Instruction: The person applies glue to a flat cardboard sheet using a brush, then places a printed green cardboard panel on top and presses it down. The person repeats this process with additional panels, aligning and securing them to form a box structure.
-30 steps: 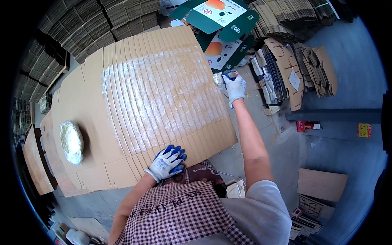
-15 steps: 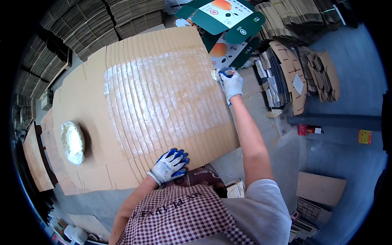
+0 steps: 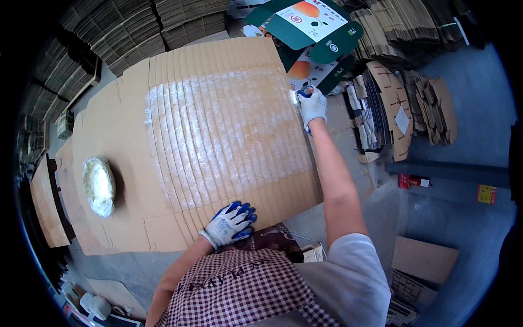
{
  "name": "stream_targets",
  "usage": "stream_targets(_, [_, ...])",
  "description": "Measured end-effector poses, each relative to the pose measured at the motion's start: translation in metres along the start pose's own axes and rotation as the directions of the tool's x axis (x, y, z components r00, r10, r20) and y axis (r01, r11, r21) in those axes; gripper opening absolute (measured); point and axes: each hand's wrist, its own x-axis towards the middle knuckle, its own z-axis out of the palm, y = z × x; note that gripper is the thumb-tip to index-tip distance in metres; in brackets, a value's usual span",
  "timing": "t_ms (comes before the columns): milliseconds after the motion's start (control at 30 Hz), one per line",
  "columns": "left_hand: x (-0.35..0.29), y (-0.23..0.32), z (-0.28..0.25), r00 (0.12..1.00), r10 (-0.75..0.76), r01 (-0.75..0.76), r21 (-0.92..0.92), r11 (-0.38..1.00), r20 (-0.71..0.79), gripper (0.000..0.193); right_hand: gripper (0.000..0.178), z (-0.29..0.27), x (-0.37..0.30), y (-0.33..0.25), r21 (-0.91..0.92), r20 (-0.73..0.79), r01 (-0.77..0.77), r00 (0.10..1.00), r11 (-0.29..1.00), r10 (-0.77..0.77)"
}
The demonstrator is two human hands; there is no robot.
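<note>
My right hand (image 3: 313,106), in a white and blue work glove, is closed around the handle of a small brush (image 3: 295,98) at the right edge of the cardboard sheets (image 3: 122,109). The brush's pale head is partly hidden by the glove. The brown sheets are fanned out in overlapping strips. A shiny, whitish wet coat (image 3: 218,128) covers the middle of the strips. Near the front edge, my left hand (image 3: 227,224), gloved alike, lies flat on the sheets with fingers stretched. On the left of the cardboard stands a plastic-lined bowl (image 3: 100,186) holding white paste.
Green printed cartons (image 3: 327,49) lie beyond the far right corner. Tied cardboard stacks (image 3: 120,35) line the back. More folded cardboard (image 3: 389,109) stands on the floor at right, near a blue wall (image 3: 479,98). A wooden board (image 3: 46,199) is at far left.
The view has shifted slightly. My right hand with the brush has moved a little to the left relative to the cardboard. My left hand stays in place at the front edge.
</note>
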Motion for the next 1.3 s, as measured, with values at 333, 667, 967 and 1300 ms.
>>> stream_targets(333, [-0.002, -0.002, 0.007, 1.0, 0.002, -0.002, 0.035, 0.999, -0.005, 0.042, 0.044, 0.006, 0.004, -0.015, 0.088, -0.025, -0.084, 0.996, 0.993, 0.086])
stream_targets(667, [-0.001, -0.001, 0.005, 1.0, -0.011, 0.011, -0.015, 1.0, 0.002, 0.045, 0.035, 0.015, 0.014, -0.03, -0.016, -0.146, -0.02, 0.989, 1.0, 0.018])
stream_targets(967, [-0.003, -0.001, 0.01, 1.0, -0.02, 0.02, -0.036, 0.999, -0.009, 0.043, 0.036, -0.003, -0.017, -0.041, -0.033, -0.07, 0.054, 0.996, 0.998, -0.056])
stream_targets(1300, [-0.001, -0.002, 0.013, 1.0, -0.017, 0.016, -0.036, 0.999, -0.022, 0.04, 0.03, -0.004, -0.103, -0.066, 0.285, 0.088, 0.199, 0.969, 0.938, -0.232])
